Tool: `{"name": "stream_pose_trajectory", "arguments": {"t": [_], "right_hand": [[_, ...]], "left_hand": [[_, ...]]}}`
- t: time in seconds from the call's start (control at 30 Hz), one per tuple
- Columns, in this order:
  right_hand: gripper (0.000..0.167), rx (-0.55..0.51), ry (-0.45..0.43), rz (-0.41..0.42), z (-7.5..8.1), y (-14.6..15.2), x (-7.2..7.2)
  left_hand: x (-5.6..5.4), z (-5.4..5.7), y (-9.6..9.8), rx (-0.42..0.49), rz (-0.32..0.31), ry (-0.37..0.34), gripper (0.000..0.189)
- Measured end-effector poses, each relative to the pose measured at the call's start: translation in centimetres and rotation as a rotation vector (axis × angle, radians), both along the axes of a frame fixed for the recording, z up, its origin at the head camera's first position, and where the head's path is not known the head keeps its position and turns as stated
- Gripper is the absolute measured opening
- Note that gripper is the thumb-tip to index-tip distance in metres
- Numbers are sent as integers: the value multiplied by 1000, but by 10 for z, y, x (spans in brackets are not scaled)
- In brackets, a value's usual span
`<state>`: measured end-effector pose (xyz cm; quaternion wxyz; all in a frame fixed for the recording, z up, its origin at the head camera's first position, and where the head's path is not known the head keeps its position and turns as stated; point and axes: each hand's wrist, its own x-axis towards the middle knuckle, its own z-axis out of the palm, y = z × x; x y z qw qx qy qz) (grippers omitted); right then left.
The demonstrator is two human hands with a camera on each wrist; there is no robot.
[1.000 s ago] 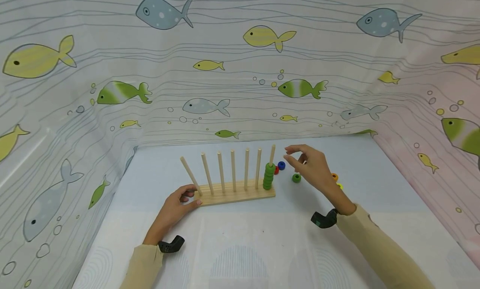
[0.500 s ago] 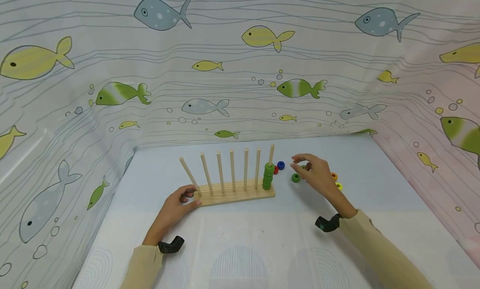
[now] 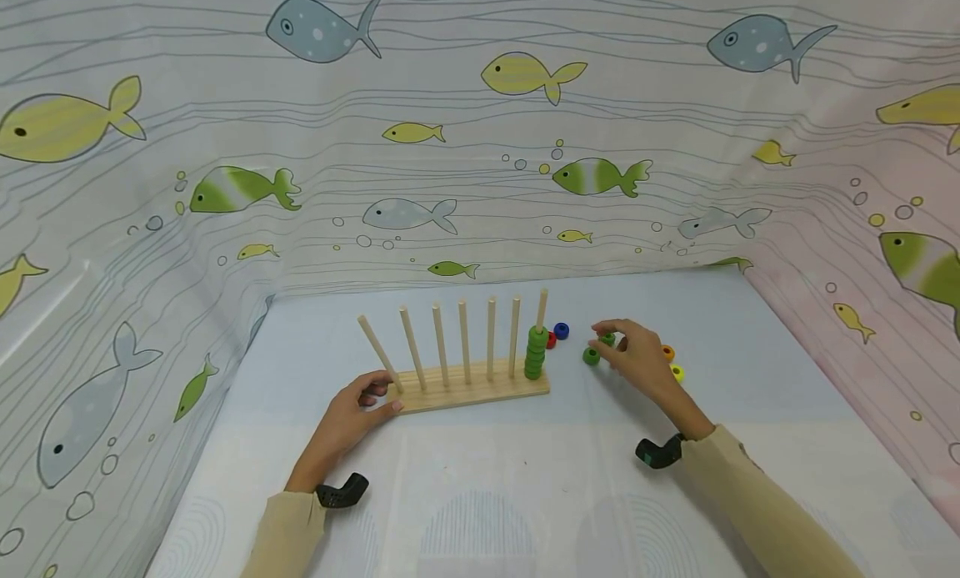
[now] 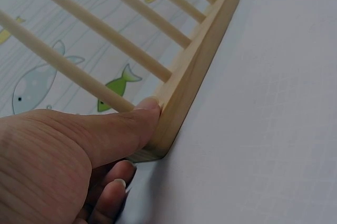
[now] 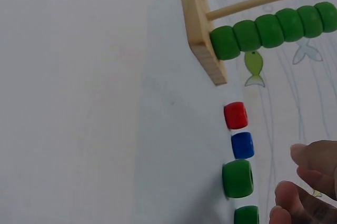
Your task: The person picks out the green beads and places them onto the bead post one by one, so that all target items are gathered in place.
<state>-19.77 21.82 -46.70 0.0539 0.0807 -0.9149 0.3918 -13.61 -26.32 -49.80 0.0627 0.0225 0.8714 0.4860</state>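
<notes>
A wooden peg rack (image 3: 472, 390) with several upright pegs stands on the table; its leftmost peg leans left. My left hand (image 3: 351, 411) grips the rack's left end, thumb on top of the base in the left wrist view. Several green beads (image 3: 536, 353) are stacked on the rightmost peg. My right hand (image 3: 633, 357) hovers beside two loose green beads, a nearer one (image 3: 591, 356) and a farther one (image 3: 607, 339) partly behind the fingers. In the right wrist view its thumb and fingers (image 5: 316, 155) are apart, with nothing between them.
A red bead (image 3: 551, 340) and a blue bead (image 3: 561, 330) lie just right of the rack. Beyond my right wrist are an orange bead (image 3: 667, 353) and a yellow bead (image 3: 678, 373). A fish-patterned sheet (image 3: 495, 203) rises behind the table.
My right hand has moved right and down, from near the top of the rightmost peg to the loose green beads. The left hand keeps its grip on the rack.
</notes>
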Motion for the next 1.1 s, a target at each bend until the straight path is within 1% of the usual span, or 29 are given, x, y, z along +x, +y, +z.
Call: {"name": "stream_pose_trajectory", "arguments": {"t": [0.13,0.33,0.53,0.73,0.83,0.87,0.9,1.07,1.1], "right_hand": [[37,22,-25,-11,-6,4,0],[40,47,-52,8,-15,9,-1],[39,46,-45,31,-22,9,-3],[39,47,-37,40,-25,8,-3],[39,57,-41,45,-26,8,-4],[38,60,-41,45,-27,8,-4],[38,63,-43,45,-27,8,-4],[36,67,-52,49,-29,8,-5],[36,69,-51,52,-30,8,-5]], "left_hand": [[0,0,0,2,7,-10,61],[0,1,0,4,4,-7,61],[1,1,0,11,-1,-2,62],[1,0,0,2,8,-22,62],[0,0,1,5,10,-15,61],[2,4,3,8,11,-14,60],[2,5,3,10,8,-11,60],[2,4,3,2,8,-15,60],[1,-1,0,0,10,-15,61]]}}
